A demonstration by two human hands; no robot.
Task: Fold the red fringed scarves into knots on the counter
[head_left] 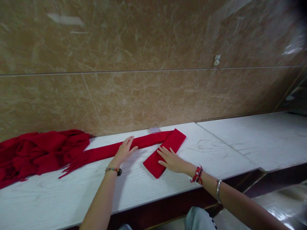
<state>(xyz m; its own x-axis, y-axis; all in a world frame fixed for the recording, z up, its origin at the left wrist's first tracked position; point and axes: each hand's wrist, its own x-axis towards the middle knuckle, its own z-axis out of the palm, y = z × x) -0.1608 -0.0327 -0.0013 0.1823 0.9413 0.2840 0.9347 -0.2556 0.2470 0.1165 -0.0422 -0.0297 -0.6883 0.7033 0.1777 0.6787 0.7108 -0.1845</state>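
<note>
A long narrow strip of red fringed scarf [150,140] lies along the white surface, its tassels at the left end. At its right end it meets a flat folded red section [153,164] set at a slant; whether both are one piece is hard to tell. My left hand [124,150] rests at the middle of the strip, thumb and fingers apart. On the folded section my right hand [171,160] lies flat, fingers spread. Neither hand grasps the cloth.
A loose heap of red cloth [43,153] lies at the left beside the tassels. The white bench top [223,143] runs along a brown marbled wall [144,95]. A small pale item [154,130] sits by the wall. Below is the dark front edge [168,204].
</note>
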